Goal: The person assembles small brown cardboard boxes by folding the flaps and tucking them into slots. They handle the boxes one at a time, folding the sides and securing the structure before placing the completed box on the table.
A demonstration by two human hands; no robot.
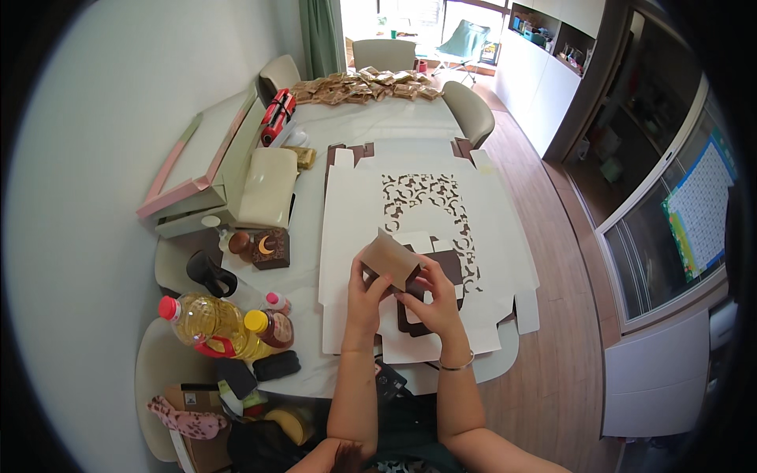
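Both the left fingers (382, 283) and the right fingers (413, 305) grip a small brown carton (389, 260) above a white cut-out sheet (353, 213) on the table (306, 240).

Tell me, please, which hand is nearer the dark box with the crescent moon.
Left: the left hand is right of the dark box; the right hand is farther right.

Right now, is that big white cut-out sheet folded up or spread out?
Spread out: the white sheet lies flat across the table, its side tabs extended.
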